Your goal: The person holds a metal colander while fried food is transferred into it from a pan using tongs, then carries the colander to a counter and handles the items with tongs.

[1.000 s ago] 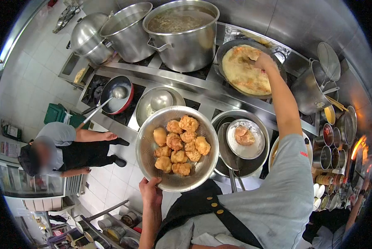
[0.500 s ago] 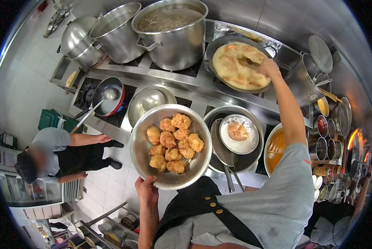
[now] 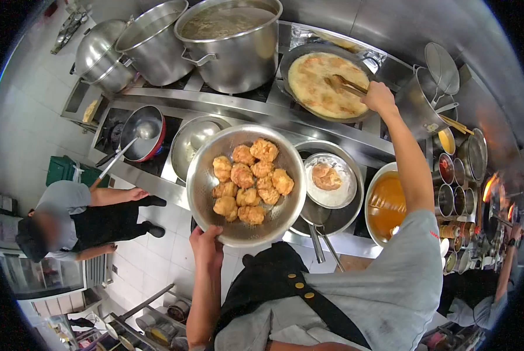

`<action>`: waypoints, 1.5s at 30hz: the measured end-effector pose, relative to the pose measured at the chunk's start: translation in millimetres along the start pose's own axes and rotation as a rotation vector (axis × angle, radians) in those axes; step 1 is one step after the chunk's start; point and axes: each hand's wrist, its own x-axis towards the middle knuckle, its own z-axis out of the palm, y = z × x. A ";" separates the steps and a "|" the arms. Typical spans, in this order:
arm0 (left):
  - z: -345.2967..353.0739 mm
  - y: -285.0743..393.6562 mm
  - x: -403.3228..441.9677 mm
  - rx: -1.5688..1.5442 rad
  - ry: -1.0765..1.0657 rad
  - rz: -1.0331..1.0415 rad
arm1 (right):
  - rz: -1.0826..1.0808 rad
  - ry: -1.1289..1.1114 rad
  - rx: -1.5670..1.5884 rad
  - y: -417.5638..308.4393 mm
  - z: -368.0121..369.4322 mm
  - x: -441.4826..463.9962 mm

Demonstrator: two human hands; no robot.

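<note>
My left hand (image 3: 206,248) grips the near rim of a steel colander (image 3: 282,213), thumb over the edge. In the colander lie several golden fried chunks (image 3: 245,197), which look like fried chicken. At the upper right, my right hand (image 3: 380,98) is closed round a pair of tongs (image 3: 354,88). The tongs reach over a wok (image 3: 284,76) full of foaming pale oil (image 3: 308,82), their tips at the foam. Pieces frying there are mostly covered by bubbles. Behind the colander's right side stands a bowl of white powder (image 3: 338,199) with a pale lump (image 3: 326,176) on it.
Large steel stockpots (image 3: 227,64) line the back left. A red pan with a ladle (image 3: 148,130) sits on a burner at left. Another person (image 3: 69,216) stands left of the stove. An orange-brown liquid (image 3: 387,202) fills a basin at right. Flames (image 3: 489,187) show far right.
The tongs have lifted, showing more of their length above the foam. The colander has swung slightly rightward and away from me. The whole view has shifted a little.
</note>
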 end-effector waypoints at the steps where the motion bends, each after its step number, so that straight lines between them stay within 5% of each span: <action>1: 29.0 3.0 12.2 0.023 -0.012 -0.008 | 0.011 -0.011 0.019 10.5 -0.5 16.6; 5: 74.8 0.9 33.6 0.059 -0.102 -0.029 | 0.017 0.052 0.180 49.1 -0.3 19.0; 16: 182.8 -26.9 82.0 0.151 -0.194 -0.110 | 0.428 -0.257 1.050 118.0 47.4 45.7; 19: 200.7 -34.6 85.6 0.177 -0.250 -0.124 | 0.344 -0.235 1.188 121.0 9.2 9.0; 29: 185.2 -34.7 47.2 0.094 -0.264 -0.060 | -0.200 -0.544 0.669 72.7 -112.0 -139.2; 32: 132.3 -33.6 16.5 0.048 -0.185 0.004 | -0.443 -0.278 0.546 33.1 -147.3 -190.0; 36: 21.8 -46.9 -69.6 -0.077 -0.048 0.194 | -0.817 -0.237 0.470 -20.4 -144.7 -265.2; 37: -6.7 -39.3 -109.1 0.061 0.098 0.147 | -0.834 0.013 0.211 -19.6 -140.4 -292.3; 38: -39.2 -62.7 -123.9 0.028 0.244 0.259 | -0.798 -0.280 0.449 -40.3 -147.6 -319.0; 39: -71.5 -50.0 -179.4 -0.012 0.278 0.211 | -0.978 -0.321 0.696 -46.0 -119.3 -323.0; 40: -105.2 -62.9 -208.9 0.070 0.419 0.249 | -1.310 -0.025 0.617 -70.2 -104.8 -348.5; 41: -135.3 -76.5 -252.8 -0.019 0.553 0.313 | -1.340 -0.213 0.429 -86.2 -106.0 -364.8; 42: -162.5 -89.8 -296.5 -0.091 0.658 0.371 | -1.738 0.150 0.488 -111.5 -150.6 -470.4; 43: -158.5 -100.1 -338.0 -0.092 0.736 0.409 | -1.319 -0.184 0.414 -92.8 -195.1 -527.4; 44: -194.4 -116.8 -371.8 -0.076 0.833 0.434 | -1.633 -0.278 0.557 -119.4 -166.3 -532.2; 45: -211.3 -130.0 -407.1 -0.053 0.902 0.449 | -1.694 -0.259 0.431 -133.2 -170.3 -558.7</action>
